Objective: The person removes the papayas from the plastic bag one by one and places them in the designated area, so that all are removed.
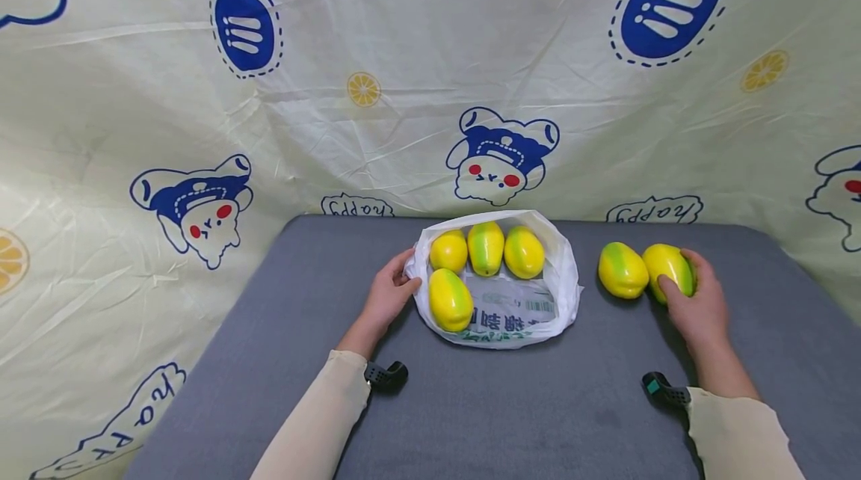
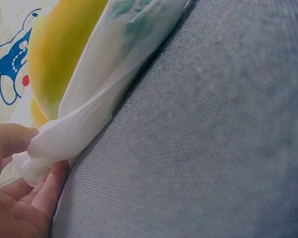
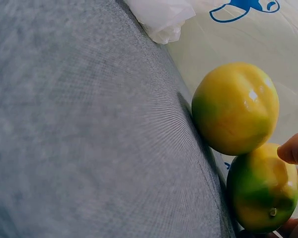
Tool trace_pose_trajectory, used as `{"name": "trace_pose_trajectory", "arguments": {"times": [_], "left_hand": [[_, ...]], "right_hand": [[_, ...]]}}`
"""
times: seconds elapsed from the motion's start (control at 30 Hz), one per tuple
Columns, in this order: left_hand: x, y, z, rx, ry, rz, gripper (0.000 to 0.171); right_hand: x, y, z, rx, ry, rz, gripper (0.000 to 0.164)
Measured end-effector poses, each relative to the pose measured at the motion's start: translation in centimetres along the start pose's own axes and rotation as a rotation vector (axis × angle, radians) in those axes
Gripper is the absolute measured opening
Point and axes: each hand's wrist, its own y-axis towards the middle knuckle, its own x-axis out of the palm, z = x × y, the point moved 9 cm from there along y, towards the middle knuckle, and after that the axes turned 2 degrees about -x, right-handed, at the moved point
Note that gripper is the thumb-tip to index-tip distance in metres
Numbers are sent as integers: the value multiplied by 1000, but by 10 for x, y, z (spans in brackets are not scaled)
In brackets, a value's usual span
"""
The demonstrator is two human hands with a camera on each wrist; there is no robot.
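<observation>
A white plastic bag (image 1: 568, 278) lies on the table with its mouth spread wide. Several glossy yellow-green papayas sit inside, one papaya (image 1: 451, 300) at the near left and the others along the far side. My left hand (image 1: 392, 293) pinches the bag's left rim between thumb and fingers; the gathered plastic shows in the left wrist view. On the right, my right hand (image 1: 702, 300) grips a papaya (image 3: 262, 191), thumb on its near side and fingers round its far right. Another papaya (image 1: 622, 271) rests just left of it, their sides meeting.
The grey cloth-covered table (image 1: 511, 413) extends around the bag and fruit. Behind it hangs a pale sheet (image 1: 323, 143) with cartoon prints, close to the table's far edge. Printed lettering (image 1: 501, 321) shows on the bag's inner near side.
</observation>
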Motion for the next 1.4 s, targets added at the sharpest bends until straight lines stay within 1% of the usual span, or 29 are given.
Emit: {"name": "trace_pose_trajectory", "arguments": {"times": [0.17,0.33,0.43,0.53,0.73,0.83,0.93,1.07,1.17,1.3,1.4], "left_hand": [[1,2,0,-3,3,4,56],[2,3,-2,-4,-3,3,56],[2,3,-1,-3,0,4,56],[2,3,-1,-10,2,6,56],[1,3,0,-8,-1,0,55],[1,3,0,-1,-4,-4,55],[1,2,1,5,-8,-5,55],[0,2,2,6,-11,-11,55],[0,3,2,7,-12,-11,55],[-1,2,1,3,-16,-8,55],[0,1,0,-2,-19,-12,55]], "right_hand": [[-2,-1,-1,24,-11,24,68],[-11,-3,-7,60,-9,114,67],[-16,-6,-15,88,1,154,67],[-18,-8,-25,99,10,159,66],[-17,-13,-50,77,6,175,65],[-15,-16,-62,53,22,186,64],[-14,-20,-75,5,35,193,62],[-10,-25,-92,-53,39,172,60],[-2,-29,-105,-100,44,153,60],[10,-36,-123,-185,68,139,58],[23,-43,-136,-232,76,95,57]]}}
